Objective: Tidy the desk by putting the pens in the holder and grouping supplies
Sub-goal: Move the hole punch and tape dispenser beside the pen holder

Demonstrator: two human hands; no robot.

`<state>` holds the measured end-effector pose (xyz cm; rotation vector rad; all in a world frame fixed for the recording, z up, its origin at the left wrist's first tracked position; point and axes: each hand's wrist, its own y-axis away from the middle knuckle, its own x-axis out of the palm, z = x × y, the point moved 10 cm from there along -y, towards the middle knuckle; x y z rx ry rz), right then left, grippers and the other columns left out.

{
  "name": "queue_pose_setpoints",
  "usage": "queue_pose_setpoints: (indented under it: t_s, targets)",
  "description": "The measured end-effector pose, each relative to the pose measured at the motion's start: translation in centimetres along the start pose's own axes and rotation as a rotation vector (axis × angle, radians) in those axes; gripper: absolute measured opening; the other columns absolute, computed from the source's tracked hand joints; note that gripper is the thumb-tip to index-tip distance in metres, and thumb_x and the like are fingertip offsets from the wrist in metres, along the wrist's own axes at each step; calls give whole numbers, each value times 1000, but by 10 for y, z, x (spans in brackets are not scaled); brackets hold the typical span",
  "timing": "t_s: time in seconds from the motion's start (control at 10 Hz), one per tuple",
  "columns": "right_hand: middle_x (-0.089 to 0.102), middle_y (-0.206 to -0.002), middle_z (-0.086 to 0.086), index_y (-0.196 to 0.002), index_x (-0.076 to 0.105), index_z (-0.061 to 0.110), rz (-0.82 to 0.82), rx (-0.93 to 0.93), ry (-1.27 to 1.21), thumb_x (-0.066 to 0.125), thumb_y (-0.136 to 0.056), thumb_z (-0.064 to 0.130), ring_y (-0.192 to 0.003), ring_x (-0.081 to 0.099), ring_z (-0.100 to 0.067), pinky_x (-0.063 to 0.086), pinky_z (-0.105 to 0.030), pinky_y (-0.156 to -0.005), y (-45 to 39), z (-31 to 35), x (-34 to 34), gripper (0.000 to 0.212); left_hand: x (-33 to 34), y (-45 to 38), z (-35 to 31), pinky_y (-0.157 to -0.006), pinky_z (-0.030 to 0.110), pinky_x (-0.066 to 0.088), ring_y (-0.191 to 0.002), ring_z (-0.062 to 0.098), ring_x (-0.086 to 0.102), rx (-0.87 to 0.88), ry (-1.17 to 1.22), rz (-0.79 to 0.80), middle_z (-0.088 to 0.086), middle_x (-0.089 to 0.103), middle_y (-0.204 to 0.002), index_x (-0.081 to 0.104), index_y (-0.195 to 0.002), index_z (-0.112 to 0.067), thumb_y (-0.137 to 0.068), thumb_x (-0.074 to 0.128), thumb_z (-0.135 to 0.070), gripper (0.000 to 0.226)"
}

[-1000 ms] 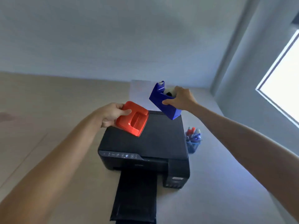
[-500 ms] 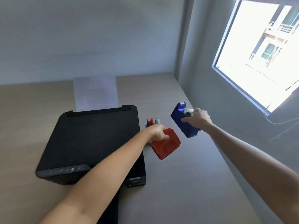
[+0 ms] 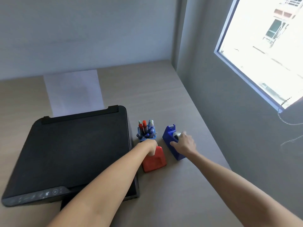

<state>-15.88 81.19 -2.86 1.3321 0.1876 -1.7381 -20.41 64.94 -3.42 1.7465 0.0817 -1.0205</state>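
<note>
Your left hand [image 3: 150,145] grips the red dispenser [image 3: 154,159]; your right hand [image 3: 184,143] wraps the blue tape dispenser [image 3: 172,141], both mid-frame, bench-level beside the pen holder [image 3: 146,134]. Seat flat, then release.

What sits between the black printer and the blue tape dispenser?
In the head view, the pen holder and, nearer, the red dispenser held by the left hand.

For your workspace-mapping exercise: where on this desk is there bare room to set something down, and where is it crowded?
Free: the desk in front of the red dispenser and blue dispenser; also behind the pen holder, from the paper to the wall. Crowded: the strip right of the printer, where holder, both dispensers, left hand and right hand cluster.
</note>
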Motion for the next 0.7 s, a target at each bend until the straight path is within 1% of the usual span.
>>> queue_pose_setpoints:
  t_s: [0.1, 0.2, 0.3, 0.4, 0.5, 0.6, 0.7]
  targets:
    - [62, -108, -19, -107, 42, 6, -15, -5, -14, 64, -77, 32, -100, 61, -39, 40, -36, -71, -3, 11, 14, 45, -4, -7, 1, -90, 40, 52, -114, 32, 60, -11, 6, -32, 12, 58, -127, 52, -129, -10, -92, 50, -7, 36]
    - [61, -110, -21, -107, 41, 5, -13, -6, -23, 61, -80, 28, -101, 61, -40, 41, -37, -72, -7, 18, 24, 42, -6, -15, 6, -88, 41, 53, -112, 32, 61, -22, 70, -86, 13, 58, -127, 53, -125, -11, -91, 51, -4, 35]
    - [61, -110, -21, -108, 41, 3, 2, 4, -38, 59, -82, 25, -102, 60, -41, 42, -37, -74, -7, 22, 26, 39, -14, -14, 10, -84, 40, 52, -108, 32, 61, -32, 163, -189, 15, 58, -123, 55, -122, -13, -90, 49, -1, 34]
    - [60, -112, -22, -111, 44, 1, 19, 25, -66, 60, -82, 27, -105, 59, -41, 47, -40, -81, -6, 23, 27, 42, -16, -14, 13, -84, 39, 51, -111, 33, 59, -38, 215, -247, 13, 57, -126, 53, -127, -18, -89, 47, 3, 44]
    - [59, -116, -23, -114, 45, -1, 47, 19, -70, 62, -82, 32, -107, 59, -41, 49, -41, -84, -3, 22, 22, 49, -19, -4, 13, -89, 41, 52, -113, 34, 60, -29, 207, -294, 13, 58, -127, 54, -129, -16, -87, 46, 8, 49]
    - [58, -118, -23, -117, 47, 0, 84, 5, -83, 64, -83, 41, -108, 58, -40, 48, -40, -82, 3, 21, 18, 57, -28, 13, 15, -86, 42, 53, -113, 34, 59, -31, 189, -387, 14, 59, -124, 58, -120, -9, -83, 48, 13, 44]
    - [58, -118, -24, -117, 45, 2, 55, -36, -85, 61, -85, 45, -109, 56, -41, 44, -38, -75, 15, 25, -5, 56, -43, 41, 16, -86, 43, 53, -112, 36, 60, -12, 164, -500, 14, 56, -125, 56, -125, -7, -84, 50, 13, 46]
